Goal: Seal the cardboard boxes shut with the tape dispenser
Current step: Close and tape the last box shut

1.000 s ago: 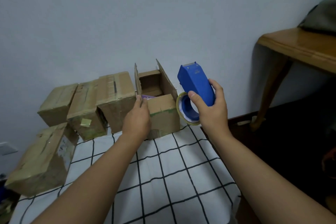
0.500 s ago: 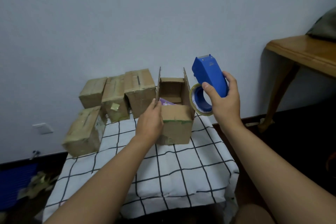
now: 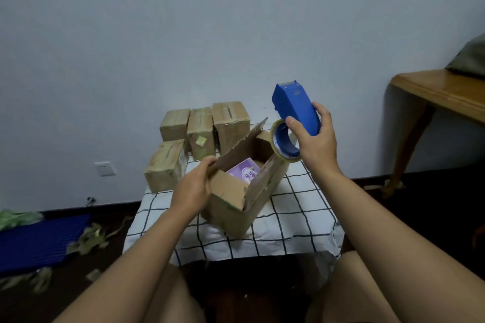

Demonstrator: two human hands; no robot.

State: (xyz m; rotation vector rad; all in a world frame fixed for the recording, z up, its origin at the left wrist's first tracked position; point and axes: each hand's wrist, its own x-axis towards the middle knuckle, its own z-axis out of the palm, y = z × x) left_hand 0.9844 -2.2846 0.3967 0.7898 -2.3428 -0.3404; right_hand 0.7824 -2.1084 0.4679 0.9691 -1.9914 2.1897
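Observation:
An open cardboard box (image 3: 236, 204) sits tilted and turned cornerwise on the checked cloth (image 3: 296, 199), its flaps standing up and a purple carton (image 3: 242, 174) showing inside. My left hand (image 3: 195, 186) grips the box's left wall at the rim. My right hand (image 3: 313, 139) holds the blue tape dispenser (image 3: 294, 110) raised above the box's far right corner, blade end up, its tape roll (image 3: 284, 143) hanging just over the right flap. Several taped-up boxes (image 3: 204, 126) stand behind, against the wall.
The cloth covers a small low table. A wooden table (image 3: 441, 92) with a curved leg stands at the right. On the dark floor at the left lie a blue mat (image 3: 39, 241) and torn tape scraps (image 3: 89, 241). A wall socket (image 3: 105, 168) is low on the wall.
My view has risen and pulled back. The open box has been drawn toward me, turned cornerwise and tipped by my left hand. The dispenser stays raised in my right hand.

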